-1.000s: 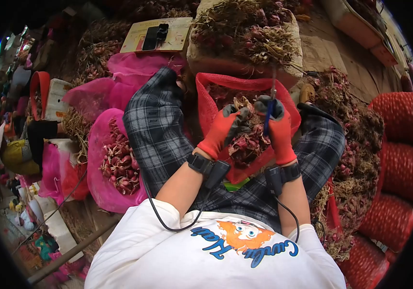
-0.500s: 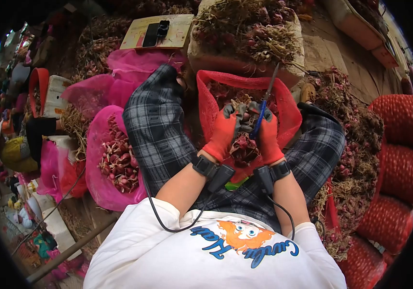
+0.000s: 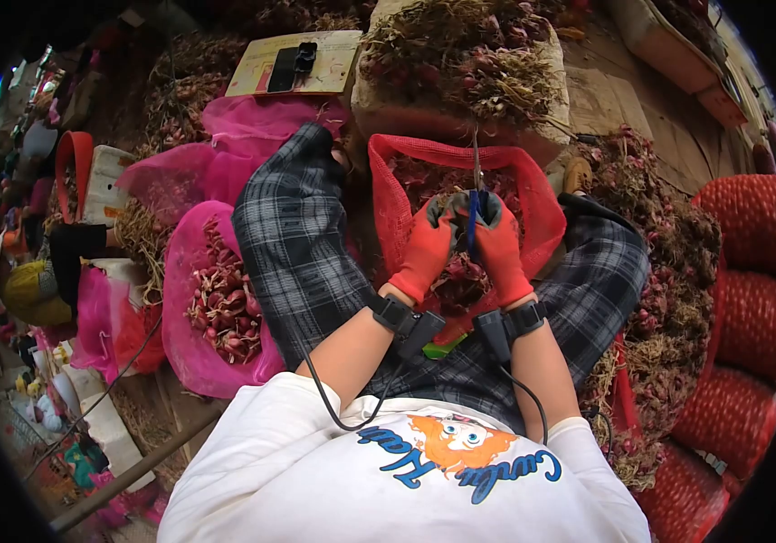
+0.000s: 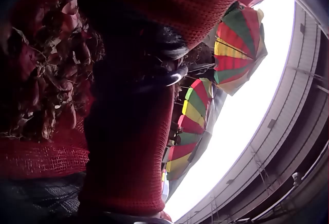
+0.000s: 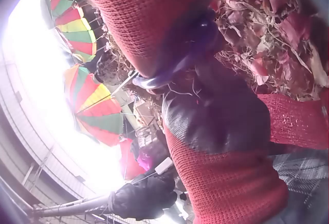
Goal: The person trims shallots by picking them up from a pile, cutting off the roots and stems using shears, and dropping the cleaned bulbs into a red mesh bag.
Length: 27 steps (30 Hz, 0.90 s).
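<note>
Both hands wear red gloves with grey palms and meet over an open red mesh bag (image 3: 543, 204) between the knees. The right hand (image 3: 499, 246) grips blue-handled scissors (image 3: 473, 217), blades pointing away from the body. Close against it, the left hand (image 3: 428, 248) has its fingers curled round a shallot, mostly hidden by the gloves; thin roots (image 5: 186, 93) show between the hands in the right wrist view. Shallots and dry skins (image 5: 277, 34) fill the bag beneath.
A pink mesh bag (image 3: 175, 299) of trimmed shallots (image 3: 225, 312) lies left. Ahead, a pale foam block (image 3: 379, 118) bears shallots with dry stalks (image 3: 505, 86). A phone (image 3: 283, 70) rests on a board (image 3: 338, 59). More shallots (image 3: 650, 299) and full red sacks (image 3: 750, 317) line the right.
The right hand and scissors have moved left, close against the left hand. The blades leaned right half a second ago and now point nearly straight ahead.
</note>
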Tool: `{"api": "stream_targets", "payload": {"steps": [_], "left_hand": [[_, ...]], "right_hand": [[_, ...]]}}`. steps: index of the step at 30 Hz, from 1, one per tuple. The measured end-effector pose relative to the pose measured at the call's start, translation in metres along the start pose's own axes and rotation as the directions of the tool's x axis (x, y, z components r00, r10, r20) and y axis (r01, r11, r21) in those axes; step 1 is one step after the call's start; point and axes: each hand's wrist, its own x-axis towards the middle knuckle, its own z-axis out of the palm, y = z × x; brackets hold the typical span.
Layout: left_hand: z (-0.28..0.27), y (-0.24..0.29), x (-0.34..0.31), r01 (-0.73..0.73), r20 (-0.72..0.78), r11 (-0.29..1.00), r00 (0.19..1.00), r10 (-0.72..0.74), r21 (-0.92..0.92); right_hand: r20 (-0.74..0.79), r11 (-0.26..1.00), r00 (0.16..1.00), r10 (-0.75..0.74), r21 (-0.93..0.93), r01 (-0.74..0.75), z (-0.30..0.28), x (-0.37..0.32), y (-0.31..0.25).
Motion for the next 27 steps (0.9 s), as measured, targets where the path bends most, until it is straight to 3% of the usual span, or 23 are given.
{"api": "stream_targets", "payload": {"steps": [1,3,6,7,9,10,12,13,15,16,18,20,22,24,25,27], "left_hand": [[0.002,-0.003,-0.002,0.090,-0.047,0.994,0.995,-0.092,-0.061],[0.005,-0.006,-0.007,0.252,-0.124,0.949,0.952,-0.278,-0.191],[-0.014,-0.073,0.015,0.396,0.228,0.823,0.917,-0.328,-0.407],[-0.016,-0.047,0.016,0.490,0.272,0.773,0.871,-0.410,-0.402],[-0.017,0.005,0.016,0.659,0.354,0.649,0.751,-0.556,-0.380],[-0.013,0.015,0.016,0.631,0.350,0.683,0.774,-0.527,-0.367],[-0.004,0.024,0.015,0.571,0.346,0.746,0.815,-0.465,-0.343],[-0.009,0.024,0.014,0.608,0.484,0.672,0.779,-0.400,-0.423],[-0.022,0.029,0.014,0.691,0.703,0.489,0.683,-0.200,-0.532],[-0.021,0.035,0.014,0.715,0.729,0.449,0.660,-0.181,-0.536],[-0.017,0.048,0.014,0.759,0.776,0.367,0.616,-0.135,-0.538],[-0.012,0.051,0.010,0.703,0.711,0.409,0.684,-0.164,-0.582],[-0.012,0.045,0.010,0.663,0.679,0.432,0.720,-0.143,-0.612],[-0.014,0.040,0.014,0.639,0.683,0.436,0.727,-0.074,-0.633],[-0.013,0.047,0.012,0.564,0.603,0.568,0.785,-0.143,-0.599],[-0.007,0.062,0.007,0.411,0.410,0.793,0.884,-0.226,-0.450]], "right_hand": [[-0.029,0.999,0.999,0.025,-0.026,-0.026,-0.002,0.001,0.004],[0.069,0.999,0.998,0.014,-0.033,-0.012,-0.007,0.002,0.005],[0.146,0.989,0.989,0.003,-0.150,0.019,-0.012,0.003,-0.005],[0.162,0.978,0.987,0.004,-0.207,0.030,-0.014,0.002,-0.008],[0.165,0.998,0.984,0.065,-0.001,-0.066,-0.019,0.003,-0.010],[0.170,0.988,0.981,0.095,0.102,-0.114,-0.020,0.002,-0.012],[0.257,0.993,0.964,0.069,0.076,-0.091,-0.027,-0.001,-0.029],[0.301,0.995,0.952,0.058,0.063,-0.080,-0.028,-0.002,-0.034],[0.297,0.944,0.949,0.101,0.274,-0.186,-0.030,-0.003,-0.025],[0.299,0.897,0.946,0.123,0.374,-0.235,-0.030,-0.004,-0.018],[0.232,0.959,0.972,0.032,0.269,-0.095,-0.028,-0.007,-0.006],[0.242,0.893,0.968,0.070,0.418,-0.169,-0.029,-0.007,-0.005],[0.375,0.543,0.905,0.203,0.726,-0.422,-0.026,-0.005,-0.023],[0.366,0.562,0.922,0.124,0.740,-0.369,-0.031,-0.003,-0.020],[0.359,0.569,0.929,0.085,0.748,-0.341,-0.034,-0.001,-0.017],[0.169,0.696,0.971,0.172,0.677,-0.241,-0.035,0.006,-0.007]]}}
